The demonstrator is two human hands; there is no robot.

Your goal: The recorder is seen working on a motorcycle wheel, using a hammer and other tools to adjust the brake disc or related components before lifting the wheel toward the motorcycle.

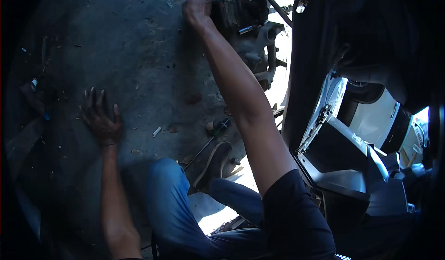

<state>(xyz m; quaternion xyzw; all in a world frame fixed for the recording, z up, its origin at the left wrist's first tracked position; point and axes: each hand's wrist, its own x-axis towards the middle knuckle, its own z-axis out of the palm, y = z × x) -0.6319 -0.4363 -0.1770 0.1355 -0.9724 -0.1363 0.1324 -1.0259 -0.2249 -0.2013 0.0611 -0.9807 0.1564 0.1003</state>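
My left hand [102, 121] is low over the grey floor at the left, fingers spread, holding nothing. It looks as if it rests on the floor, though contact is hard to confirm. Far ahead, near the upper edge, my right hand [198, 6] reaches beside a dark, worn block-like part [227, 12]. Its fingers look stretched forward, and I make out nothing in them; whether they touch the block cannot be told. A small shiny metal cylinder [246, 30] lies by the block. Closer to me, a grey metal bracket-like casting [268, 33] sits at the right.
A screwdriver with a greenish handle [220, 128] lies by my shoe [212, 165]. A short white stick [156, 131] and debris are scattered on the floor [143, 61]. To my right stands a dark vehicle body, with an opened silver-edged panel [357, 139].
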